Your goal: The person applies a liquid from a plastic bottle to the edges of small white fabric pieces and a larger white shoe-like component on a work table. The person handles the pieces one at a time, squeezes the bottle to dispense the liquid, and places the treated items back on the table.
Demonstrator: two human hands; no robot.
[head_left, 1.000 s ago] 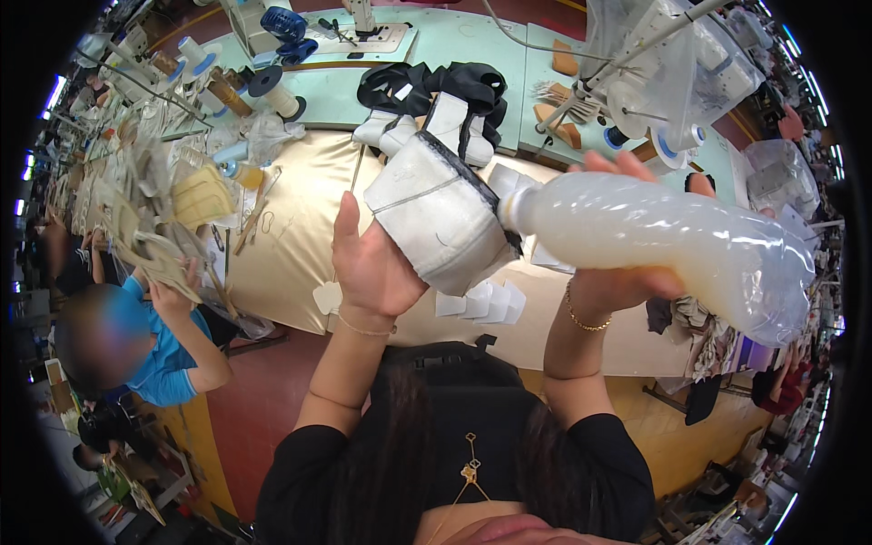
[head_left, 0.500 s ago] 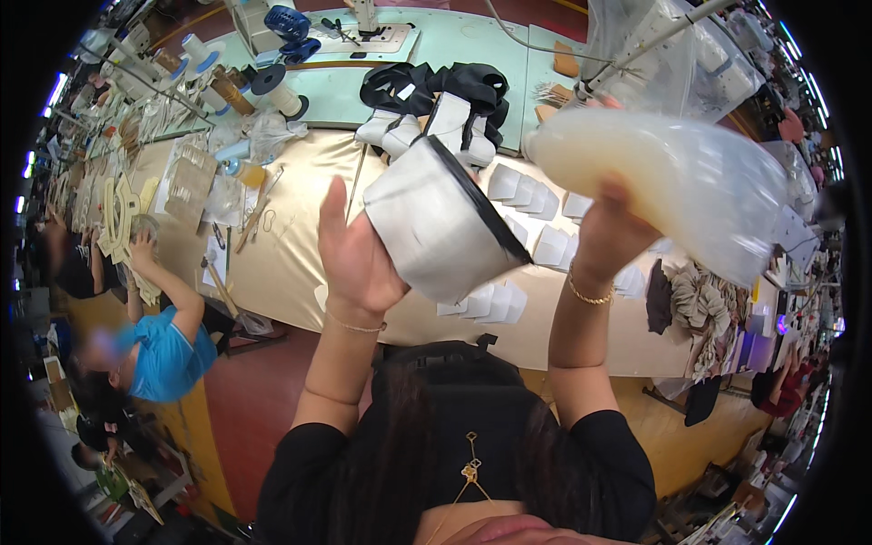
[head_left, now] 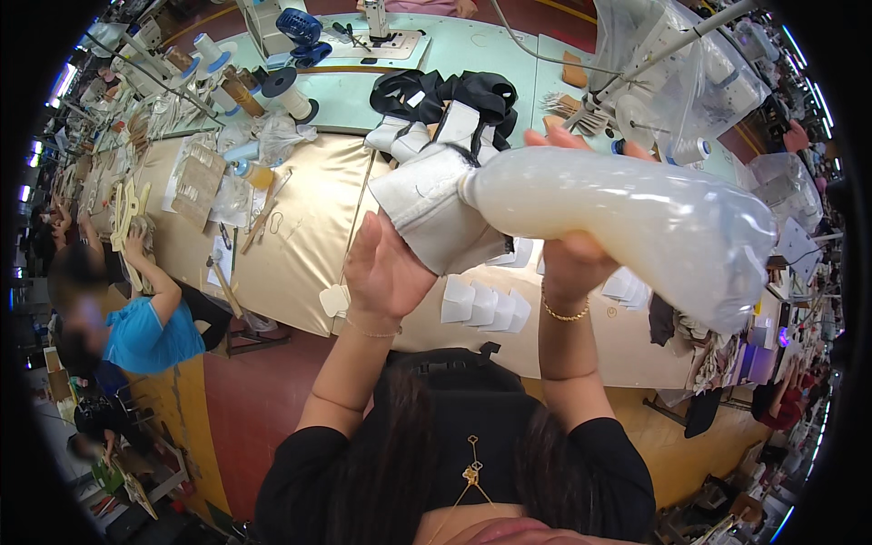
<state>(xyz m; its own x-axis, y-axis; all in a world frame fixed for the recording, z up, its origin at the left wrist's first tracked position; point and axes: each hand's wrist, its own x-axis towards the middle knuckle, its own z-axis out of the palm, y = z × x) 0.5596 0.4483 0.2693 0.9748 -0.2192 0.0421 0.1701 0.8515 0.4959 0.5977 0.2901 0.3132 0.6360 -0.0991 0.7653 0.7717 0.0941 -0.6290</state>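
The counter (head_left: pixel 309 218) is beige on the near side of a bundle of black straps (head_left: pixel 490 91) and pale green around and beyond it. To the left of the bundle are a thread spool (head_left: pixel 292 100), a bottle of amber liquid (head_left: pixel 256 174) and a hammer (head_left: pixel 229 292). Nearer than the bundle, white pieces (head_left: pixel 480 307) overlap in a row; beyond it stands a sewing machine (head_left: pixel 374 23).

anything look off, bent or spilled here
The translucent bottle in the right hand looks odd: its body bends toward a dimpled, crinkled end, as if soft or misshapen, though the fisheye lens may exaggerate that. I see no spill on the white piece at its neck.
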